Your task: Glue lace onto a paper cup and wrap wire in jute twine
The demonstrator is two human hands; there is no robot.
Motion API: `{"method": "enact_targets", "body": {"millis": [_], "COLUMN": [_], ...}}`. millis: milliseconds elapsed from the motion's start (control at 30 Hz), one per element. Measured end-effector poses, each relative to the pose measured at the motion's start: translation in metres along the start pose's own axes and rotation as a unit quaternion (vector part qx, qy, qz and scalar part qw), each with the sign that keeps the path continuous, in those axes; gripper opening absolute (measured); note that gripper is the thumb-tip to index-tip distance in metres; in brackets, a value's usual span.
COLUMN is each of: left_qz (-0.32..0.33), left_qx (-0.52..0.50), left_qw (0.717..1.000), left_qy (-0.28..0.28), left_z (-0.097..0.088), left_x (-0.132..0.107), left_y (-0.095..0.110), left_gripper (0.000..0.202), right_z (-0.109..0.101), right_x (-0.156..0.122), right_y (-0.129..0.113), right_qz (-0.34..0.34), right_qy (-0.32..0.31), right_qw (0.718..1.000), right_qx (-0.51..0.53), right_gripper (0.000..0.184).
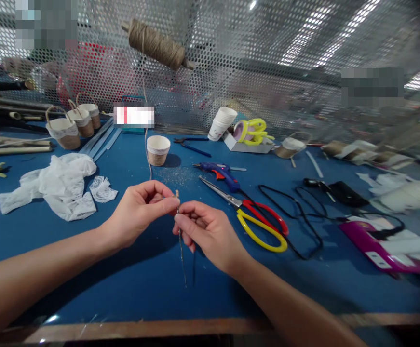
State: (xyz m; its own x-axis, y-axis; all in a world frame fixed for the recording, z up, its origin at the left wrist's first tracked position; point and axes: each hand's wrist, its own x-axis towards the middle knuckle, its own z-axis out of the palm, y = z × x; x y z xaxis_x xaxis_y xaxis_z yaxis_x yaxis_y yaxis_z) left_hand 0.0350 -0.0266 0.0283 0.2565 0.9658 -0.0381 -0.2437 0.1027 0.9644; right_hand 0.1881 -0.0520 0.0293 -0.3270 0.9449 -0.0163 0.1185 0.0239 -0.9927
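Note:
Over the blue table (pixel 130 284), my left hand (pixel 141 209) and my right hand (pixel 204 231) meet, both pinched on a thin wire wrapped in jute twine (pixel 177 202). The wire's bare lower end (pixel 182 262) hangs down below my right fingers. A strand of twine (pixel 145 120) runs up from my left hand to a twine spool (pixel 156 44) hung on the perforated screen. A paper cup wrapped in twine (pixel 158 149) stands just beyond my hands.
Red-and-yellow scissors (pixel 256 217) and a blue glue gun (pixel 221 172) lie to the right. White lace cloth (pixel 58 185) lies at the left, small cup baskets (pixel 73 124) behind it. Black cables (pixel 300 217), a magenta device (pixel 376 248) and stacked cups (pixel 222 123) are further right.

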Motion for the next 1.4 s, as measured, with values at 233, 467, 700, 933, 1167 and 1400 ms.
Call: {"method": "enact_targets", "body": {"millis": [233,467,700,933,1167,1400], "left_qz": [-0.005,-0.028,-0.070,-0.072,-0.042,-0.026], "left_qx": [-0.007,-0.024,-0.063,-0.063,-0.047,-0.043], "left_qw": [1.000,0.999,0.995,0.995,0.998,0.999], "left_qy": [0.021,0.004,-0.017,-0.006,0.004,0.011], "left_z": [0.000,-0.003,-0.005,-0.003,-0.004,-0.002], "left_x": [-0.001,-0.002,-0.001,0.000,0.000,-0.002], "left_y": [0.001,0.003,0.008,0.008,0.003,0.001], "left_gripper": [0.017,0.018,0.020,0.022,0.018,0.015], "right_z": [-0.001,-0.002,-0.006,-0.006,0.000,0.001], "right_x": [0.002,0.007,0.013,0.013,0.009,0.010], "right_y": [-0.001,-0.009,-0.015,-0.009,-0.006,-0.002], "right_qz": [0.014,0.025,0.002,-0.019,-0.066,-0.079], "right_qy": [0.008,-0.018,-0.078,-0.036,0.042,0.064], "right_qw": [1.000,1.000,0.997,0.999,0.995,0.990], "right_qx": [-0.015,0.000,0.026,-0.002,-0.065,-0.093], "right_gripper": [0.015,0.020,0.012,0.012,0.008,0.009]}}
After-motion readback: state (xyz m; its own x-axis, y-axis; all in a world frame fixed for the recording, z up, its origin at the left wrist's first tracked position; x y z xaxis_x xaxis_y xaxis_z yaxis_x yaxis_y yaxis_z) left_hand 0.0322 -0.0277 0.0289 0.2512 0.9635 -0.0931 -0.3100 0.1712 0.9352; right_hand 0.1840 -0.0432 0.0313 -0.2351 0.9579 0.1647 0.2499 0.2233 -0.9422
